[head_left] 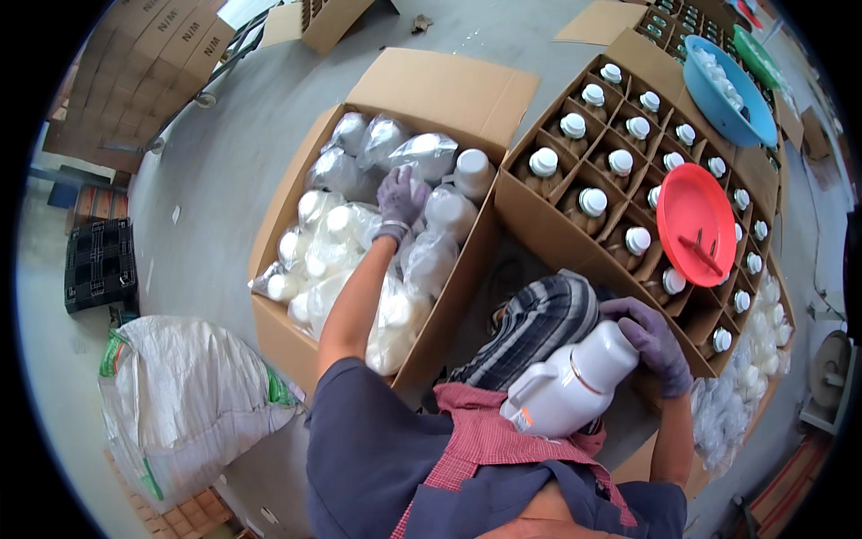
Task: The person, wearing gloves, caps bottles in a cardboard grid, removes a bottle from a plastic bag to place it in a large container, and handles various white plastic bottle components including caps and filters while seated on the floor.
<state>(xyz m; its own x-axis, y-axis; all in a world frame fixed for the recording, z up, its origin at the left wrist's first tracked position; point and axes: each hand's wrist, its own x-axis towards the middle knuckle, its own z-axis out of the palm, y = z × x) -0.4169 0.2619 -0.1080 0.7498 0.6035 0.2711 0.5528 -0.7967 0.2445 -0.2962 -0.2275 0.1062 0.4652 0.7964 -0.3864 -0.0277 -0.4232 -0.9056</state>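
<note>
My left hand [401, 199], in a purple-grey glove, reaches into an open cardboard box [382, 76]. Its fingers are curled on a clear plastic bag [433, 151] among white and silvery plastic-wrapped pieces; what lies under the fingertips is partly hidden. On my lap a pale grey-white vacuum jug [575, 382] lies tilted, its handle toward the lower left and an orange-marked label near its base. My right hand [651, 341], gloved alike, grips the jug's rounded top end.
A divided carton [548, 216] of white-capped bottles stands at right, with a red plastic dish [696, 225] on it. Behind is a blue basin [729, 94]. A white woven sack [184, 404], a black crate [101, 262] and stacked cartons [148, 72] stand at left. Bagged parts [732, 395] lie at right.
</note>
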